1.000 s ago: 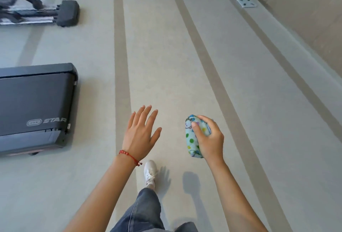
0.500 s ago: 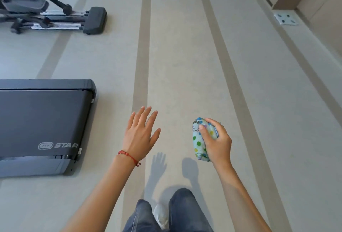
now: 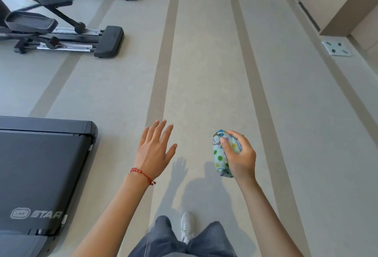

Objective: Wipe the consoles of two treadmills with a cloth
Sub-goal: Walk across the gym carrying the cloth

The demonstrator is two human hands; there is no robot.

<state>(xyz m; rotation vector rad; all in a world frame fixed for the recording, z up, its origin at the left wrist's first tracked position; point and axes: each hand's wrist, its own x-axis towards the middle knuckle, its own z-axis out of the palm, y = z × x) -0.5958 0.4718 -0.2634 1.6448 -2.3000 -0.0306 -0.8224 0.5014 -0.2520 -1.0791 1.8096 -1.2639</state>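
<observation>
Since a second ago the treadmill point(image 3: 41, 174) deck has slid down toward 8 o'clock and the ellipticals point(image 3: 67, 31) have come nearer at 10: the person is walking. The right hand point(image 3: 239, 156) clutches the balled cloth point(image 3: 219, 154); the left hand point(image 3: 153, 150) hangs empty, fingers spread. No console shows, so wiping waits.

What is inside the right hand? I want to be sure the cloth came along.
The right hand is closed around a bunched polka-dot cloth. Its upper end and one side show; the rest is covered by the fingers and palm.
</observation>
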